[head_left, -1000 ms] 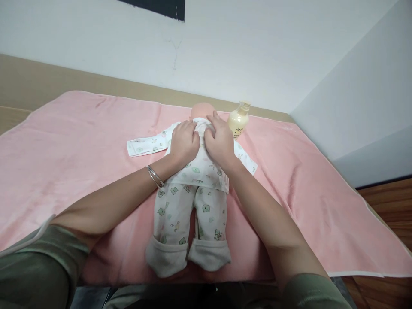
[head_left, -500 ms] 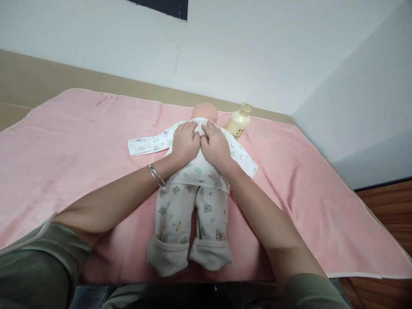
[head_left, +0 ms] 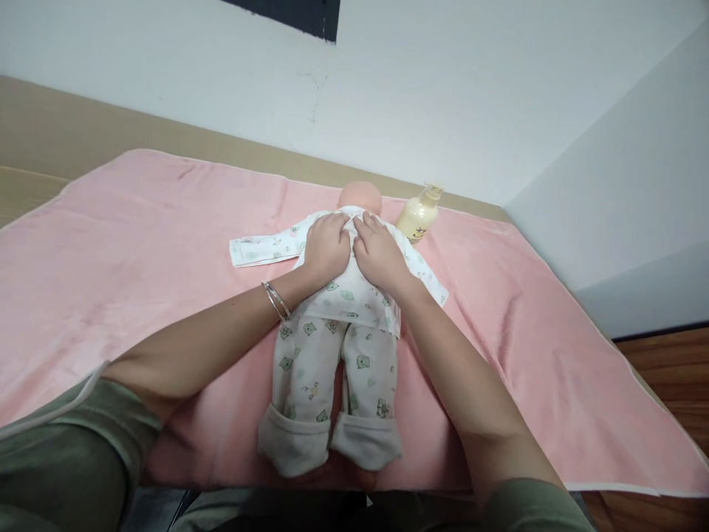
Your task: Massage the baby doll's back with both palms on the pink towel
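A baby doll [head_left: 361,196] lies face down on a pink towel [head_left: 138,251], dressed in a white printed top [head_left: 354,292] and matching trousers [head_left: 310,369] with grey cuffs. My left hand [head_left: 326,246] and my right hand [head_left: 377,251] rest side by side on the doll's upper back, palms down, fingers lying flat on the fabric near the collar. A silver bangle [head_left: 275,301] sits on my left wrist. One empty sleeve [head_left: 260,250] stretches out to the left.
A cream pump bottle [head_left: 419,216] stands just right of the doll's head. The towel covers a wooden surface against a white wall [head_left: 443,96]. Wooden floor [head_left: 665,369] shows at the right, past the towel's edge.
My right hand has slid down from the doll's neck onto the upper back. The view has shifted slightly, so the doll sits a little further right.
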{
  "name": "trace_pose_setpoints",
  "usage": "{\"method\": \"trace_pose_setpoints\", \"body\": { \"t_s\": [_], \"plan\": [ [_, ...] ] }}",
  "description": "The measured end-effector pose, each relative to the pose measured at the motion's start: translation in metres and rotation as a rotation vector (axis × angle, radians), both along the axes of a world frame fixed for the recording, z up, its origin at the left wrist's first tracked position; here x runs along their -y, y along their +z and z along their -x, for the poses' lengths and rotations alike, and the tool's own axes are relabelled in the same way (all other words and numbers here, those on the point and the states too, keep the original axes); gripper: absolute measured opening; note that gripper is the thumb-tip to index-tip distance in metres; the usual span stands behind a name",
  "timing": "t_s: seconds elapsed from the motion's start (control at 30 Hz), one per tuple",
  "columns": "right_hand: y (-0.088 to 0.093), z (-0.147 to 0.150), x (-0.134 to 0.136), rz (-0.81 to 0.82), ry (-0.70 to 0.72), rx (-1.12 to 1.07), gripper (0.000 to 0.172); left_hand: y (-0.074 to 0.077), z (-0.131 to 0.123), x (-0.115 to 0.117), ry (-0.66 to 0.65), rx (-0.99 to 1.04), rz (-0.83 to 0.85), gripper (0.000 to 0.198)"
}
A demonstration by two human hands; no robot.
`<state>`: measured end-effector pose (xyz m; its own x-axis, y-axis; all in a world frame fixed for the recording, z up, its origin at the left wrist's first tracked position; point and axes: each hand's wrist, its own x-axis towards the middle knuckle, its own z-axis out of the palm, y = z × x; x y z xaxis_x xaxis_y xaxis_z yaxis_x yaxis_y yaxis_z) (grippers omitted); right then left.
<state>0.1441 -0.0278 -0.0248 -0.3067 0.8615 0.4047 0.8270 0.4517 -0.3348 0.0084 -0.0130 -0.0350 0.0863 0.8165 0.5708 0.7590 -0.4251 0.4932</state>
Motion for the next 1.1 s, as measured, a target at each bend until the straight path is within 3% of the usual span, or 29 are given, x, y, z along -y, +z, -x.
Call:
{"method": "trace_pose_setpoints", "body": {
  "t_s": [0.2, 0.43, 0.53, 0.67, 0.77, 0.87, 0.97, 1.1],
  "plan": [
    [0.025, -0.022, 0.008, 0.023, 0.138, -0.025, 0.063, -0.003, 0.002, -0.001, -0.019, 0.042, -0.025, 0.047],
    [0.049, -0.066, -0.009, -0.408, -0.126, -0.131, 0.06, 0.004, 0.004, -0.004, 0.009, 0.226, 0.079, 0.045],
    [0.05, -0.086, -0.022, -0.46, -0.206, -0.132, 0.064, 0.016, 0.007, -0.011, 0.054, 0.374, 0.174, 0.042],
    [0.045, -0.098, -0.035, -0.422, -0.257, -0.136, 0.07, 0.036, 0.002, -0.009, -0.027, 0.518, 0.223, 0.035],
    [0.039, -0.093, -0.04, -0.361, -0.23, -0.118, 0.073, 0.045, -0.007, 0.0, -0.144, 0.567, 0.232, 0.037],
    [0.034, -0.082, -0.039, -0.258, -0.188, -0.1, 0.071, 0.042, -0.017, 0.01, -0.263, 0.499, 0.241, 0.05],
    [0.032, -0.074, -0.036, -0.227, -0.196, -0.076, 0.064, 0.039, -0.026, 0.013, -0.289, 0.431, 0.253, 0.06],
    [0.033, -0.073, -0.034, -0.285, -0.212, -0.077, 0.057, 0.06, -0.042, 0.009, -0.298, 0.646, 0.395, 0.06]
  ]
}}
